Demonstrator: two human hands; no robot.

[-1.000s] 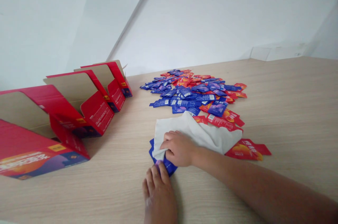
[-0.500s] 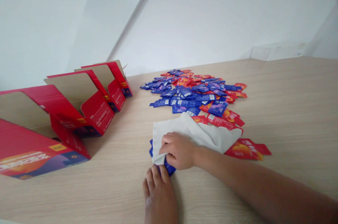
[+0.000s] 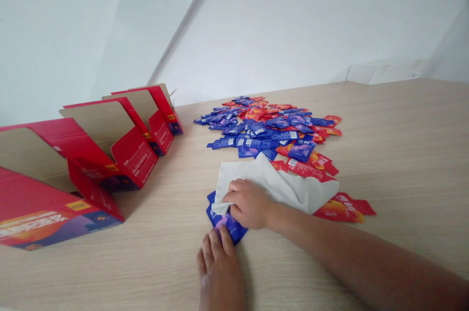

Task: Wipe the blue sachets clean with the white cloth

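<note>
A blue packet [image 3: 234, 227] with a purple fruit picture lies flat on the table in front of me. The fingertips of my left hand [image 3: 221, 259] are bent down on its near edge and hold it against the table; whether the thumb is beneath it is hidden. My right hand [image 3: 251, 203] has its fingers closed on the edge of a white cloth [image 3: 278, 184], which partly covers the blue packet's far side. The cloth spreads to the right over several red packets. One red packet [image 3: 342, 207] with an orange fruit picture sticks out from under its right end.
Behind the cloth lies a loose heap of blue and red packets [image 3: 258, 127]. On the left stand several open red cardboard boxes [image 3: 135, 154] in a row. A white wall [image 3: 293, 32] rises behind the wooden table [image 3: 410, 154].
The right hand has drawn the cloth slightly away and to the right, so more of the blue packet shows. The left hand stays nearly in place on the packet's edge.
</note>
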